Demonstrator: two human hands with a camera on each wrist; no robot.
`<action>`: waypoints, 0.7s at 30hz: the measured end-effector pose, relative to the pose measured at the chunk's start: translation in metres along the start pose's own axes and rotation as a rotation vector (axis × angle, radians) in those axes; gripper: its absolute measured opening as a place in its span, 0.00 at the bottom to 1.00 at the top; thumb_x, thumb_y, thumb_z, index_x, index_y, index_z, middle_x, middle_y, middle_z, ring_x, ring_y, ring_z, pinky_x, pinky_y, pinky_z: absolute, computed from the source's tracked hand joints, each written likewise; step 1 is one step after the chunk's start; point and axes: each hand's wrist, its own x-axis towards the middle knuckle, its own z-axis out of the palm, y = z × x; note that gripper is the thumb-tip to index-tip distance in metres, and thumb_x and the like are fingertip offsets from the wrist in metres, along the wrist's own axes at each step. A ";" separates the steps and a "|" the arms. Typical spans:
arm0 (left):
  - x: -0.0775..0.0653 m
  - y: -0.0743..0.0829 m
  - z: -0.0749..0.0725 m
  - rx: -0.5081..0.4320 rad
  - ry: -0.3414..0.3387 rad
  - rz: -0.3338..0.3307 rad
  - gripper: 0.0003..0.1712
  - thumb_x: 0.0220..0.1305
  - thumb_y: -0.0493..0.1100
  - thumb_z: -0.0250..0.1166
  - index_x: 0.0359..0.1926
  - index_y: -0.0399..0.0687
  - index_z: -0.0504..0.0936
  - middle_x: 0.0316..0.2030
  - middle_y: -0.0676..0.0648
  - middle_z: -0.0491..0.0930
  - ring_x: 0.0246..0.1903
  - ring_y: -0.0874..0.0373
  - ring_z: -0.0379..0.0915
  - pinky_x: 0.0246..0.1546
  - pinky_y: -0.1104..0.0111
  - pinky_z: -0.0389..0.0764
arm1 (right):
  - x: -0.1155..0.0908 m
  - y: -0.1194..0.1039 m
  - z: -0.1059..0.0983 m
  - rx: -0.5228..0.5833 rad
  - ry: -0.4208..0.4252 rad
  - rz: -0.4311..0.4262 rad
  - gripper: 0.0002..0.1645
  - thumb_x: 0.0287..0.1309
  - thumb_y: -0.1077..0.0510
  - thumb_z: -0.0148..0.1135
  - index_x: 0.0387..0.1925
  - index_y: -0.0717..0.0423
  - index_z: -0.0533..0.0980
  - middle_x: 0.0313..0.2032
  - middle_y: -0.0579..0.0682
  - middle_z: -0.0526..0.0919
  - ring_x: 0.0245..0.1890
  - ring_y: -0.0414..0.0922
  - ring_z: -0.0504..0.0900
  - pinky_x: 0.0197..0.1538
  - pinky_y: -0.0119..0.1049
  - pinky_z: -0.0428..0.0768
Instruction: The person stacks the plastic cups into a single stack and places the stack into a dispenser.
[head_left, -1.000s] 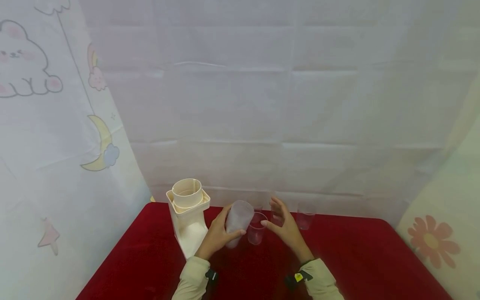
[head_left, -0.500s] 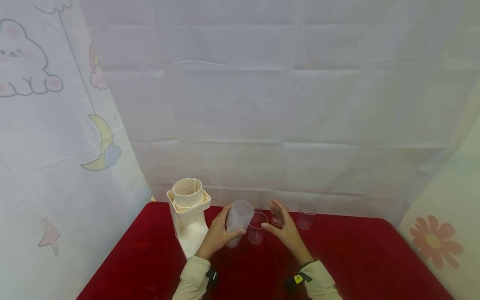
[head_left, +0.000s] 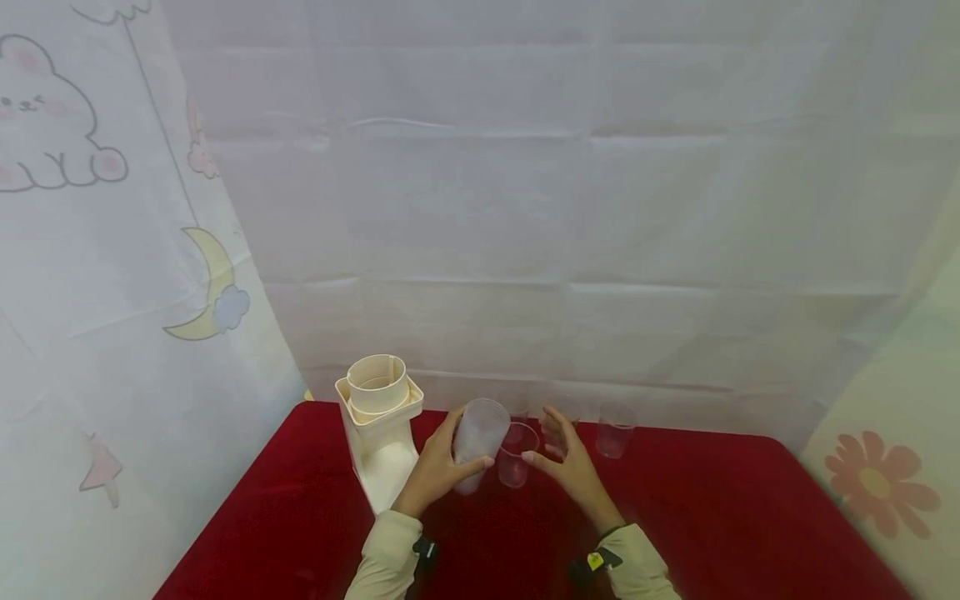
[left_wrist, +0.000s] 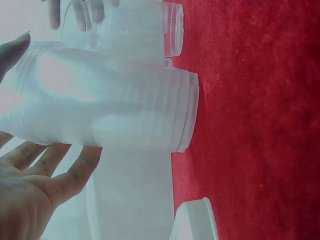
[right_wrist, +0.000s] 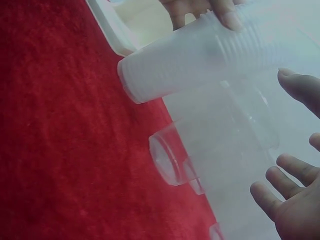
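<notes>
My left hand grips a tilted stack of nested clear plastic cups, thumb on one side and fingers on the other. In the left wrist view the stack lies across the picture, its base close above the red cloth. A single clear cup stands upright on the cloth between the hands. Beside that cup, my right hand is held with thumb and fingers spread apart. The right wrist view shows this hand holding nothing, apart from the single cup.
A cream plastic stand with a round collar is left of the left hand. Another clear cup stands right of the right hand, and more cups show faintly behind the hands. The red cloth ends at a pale wall sheet.
The right hand's fingers have dipped slightly. The left hand keeps its hold on the cup stack, and the cups stay where they were. The head view has shifted a little.
</notes>
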 end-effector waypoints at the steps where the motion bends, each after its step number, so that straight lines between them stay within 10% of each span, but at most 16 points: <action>1: 0.000 0.000 0.000 0.000 -0.002 -0.001 0.48 0.52 0.53 0.78 0.70 0.55 0.65 0.55 0.48 0.78 0.49 0.53 0.77 0.45 0.58 0.80 | 0.000 0.001 0.001 0.001 -0.002 0.005 0.51 0.56 0.62 0.73 0.75 0.57 0.56 0.68 0.66 0.66 0.68 0.63 0.66 0.63 0.61 0.68; 21: 0.002 0.000 -0.001 -0.001 -0.015 -0.038 0.48 0.52 0.54 0.78 0.71 0.57 0.65 0.57 0.49 0.77 0.49 0.53 0.77 0.46 0.57 0.81 | -0.004 0.015 0.010 0.022 -0.014 0.062 0.50 0.56 0.60 0.73 0.75 0.51 0.56 0.69 0.64 0.67 0.68 0.63 0.65 0.63 0.61 0.69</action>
